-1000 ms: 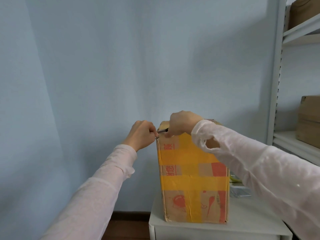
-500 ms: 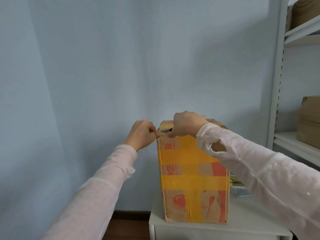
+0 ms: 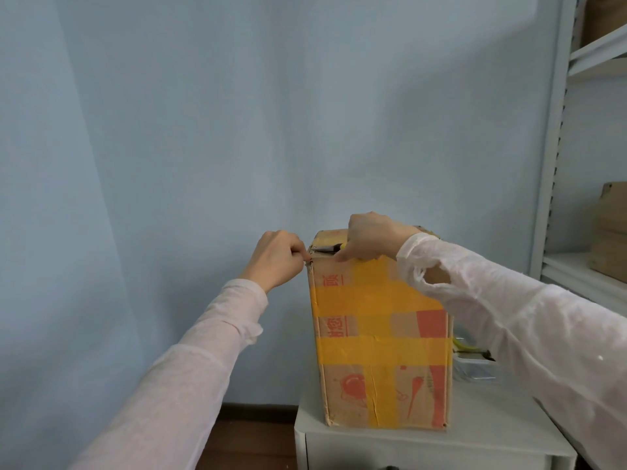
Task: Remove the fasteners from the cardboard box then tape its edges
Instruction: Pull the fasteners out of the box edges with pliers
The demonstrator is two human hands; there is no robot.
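Note:
A tall cardboard box (image 3: 381,347) with yellow tape bands and red print stands upright on a white cabinet (image 3: 434,446). My left hand (image 3: 278,257) is at the box's top left corner, fingers curled, pinching a small metal fastener (image 3: 308,262) at the edge. My right hand (image 3: 369,240) rests on the top of the box and grips a dark tool (image 3: 330,248) with a yellow handle, its tip pointing left toward the corner. Most of the tool is hidden in my fist.
A clear container (image 3: 475,366) with yellow items sits behind the box on the right. A white metal shelf unit (image 3: 556,164) with brown boxes (image 3: 610,245) stands at the right. A blue wall is behind; wooden floor lies lower left.
My right hand has shifted slightly right along the box top, exposing more of the tool's dark tip. My left hand stays at the corner.

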